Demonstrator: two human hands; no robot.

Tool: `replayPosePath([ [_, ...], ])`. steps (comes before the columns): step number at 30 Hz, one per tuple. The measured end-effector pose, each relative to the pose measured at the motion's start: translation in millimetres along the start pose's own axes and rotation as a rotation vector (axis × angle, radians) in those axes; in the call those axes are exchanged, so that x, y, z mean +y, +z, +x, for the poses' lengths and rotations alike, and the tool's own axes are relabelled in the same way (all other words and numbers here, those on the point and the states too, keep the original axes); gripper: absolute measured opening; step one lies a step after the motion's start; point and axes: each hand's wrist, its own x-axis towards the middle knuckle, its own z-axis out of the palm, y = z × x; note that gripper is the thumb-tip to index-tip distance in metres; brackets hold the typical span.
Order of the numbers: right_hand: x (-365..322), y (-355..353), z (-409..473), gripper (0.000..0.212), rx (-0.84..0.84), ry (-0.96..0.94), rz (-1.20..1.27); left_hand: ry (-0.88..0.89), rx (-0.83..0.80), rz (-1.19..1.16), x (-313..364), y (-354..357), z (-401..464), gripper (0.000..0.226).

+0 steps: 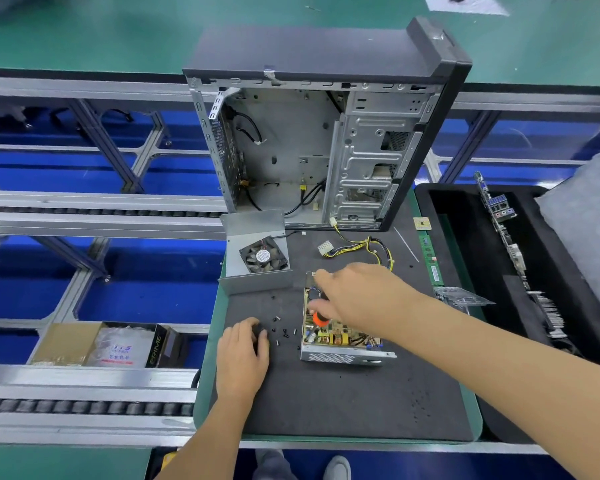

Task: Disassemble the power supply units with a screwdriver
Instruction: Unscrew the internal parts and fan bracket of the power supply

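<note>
An opened power supply unit (340, 355) lies on the dark mat (326, 400), its circuit board exposed. My right hand (357, 299) reaches over the board and grips an orange and black screwdriver handle (320, 318) held down into the unit. My left hand (245, 355) rests on the mat to the left, fingers curled over a small dark object I cannot identify. Several black screws (284, 332) lie scattered between the two hands. The unit's grey metal cover (257, 282) with its black fan (264, 255) sits behind, upside down.
An empty computer case (312, 147) stands open at the back of the mat. A yellow and black cable bundle (361, 249) lies in front of it. A black tray (465, 265) at the right holds boards; a RAM stick (432, 259) lies beside it. Conveyor rails run left.
</note>
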Motion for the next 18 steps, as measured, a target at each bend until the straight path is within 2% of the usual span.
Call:
replayPosePath([
  [2,-0.5,0.9,-2.0,0.033,-0.003,-0.077,0.076,0.001,0.002,0.009,0.8,0.1,0.1,0.018],
  [5,-2.0,1.9,-5.8,0.042,0.005,-0.083,0.113,-0.002,-0.002,0.031,0.6,0.8,1.0,0.016],
  [7,-1.7,2.3,-5.2,0.065,0.008,0.0,0.03,-0.007,-0.014,0.046,0.5,1.5,1.6,0.013],
  [8,-1.1,1.3,-4.7,0.069,0.025,0.01,-0.057,-0.012,-0.022,0.054,0.2,1.6,1.9,0.012],
  [10,-0.8,-0.2,-4.0,0.056,0.042,-0.066,-0.16,-0.011,-0.029,0.069,-0.4,1.8,1.9,0.012],
  [13,-2.1,2.5,-5.8,0.035,0.033,-0.109,0.003,0.004,-0.016,0.088,-1.4,2.3,2.5,0.01],
  [17,-4.4,8.7,-6.9,0.056,-0.07,0.022,0.246,0.018,-0.009,0.108,-2.5,4.2,2.6,0.009],
  [18,-3.5,9.2,-6.4,0.057,-0.082,0.043,0.243,0.023,-0.008,0.107,-2.7,4.1,2.7,0.009],
])
